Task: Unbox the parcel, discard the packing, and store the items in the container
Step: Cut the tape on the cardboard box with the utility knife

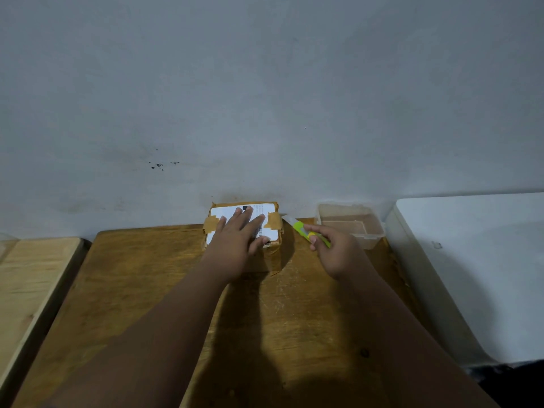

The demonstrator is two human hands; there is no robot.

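The taped cardboard parcel, at the table's far edge, is pressed flat by the left hand, fingers spread. A yellow-green utility knife is gripped by the right hand. A clear rectangular plastic container is placed near the far right corner.

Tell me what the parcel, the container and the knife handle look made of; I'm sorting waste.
Parcel: brown cardboard, matte, with tan tape and a white paper label. Container: clear plastic, slightly cloudy, since the table shows through. Knife: handle probably glossy yellow-green plastic.
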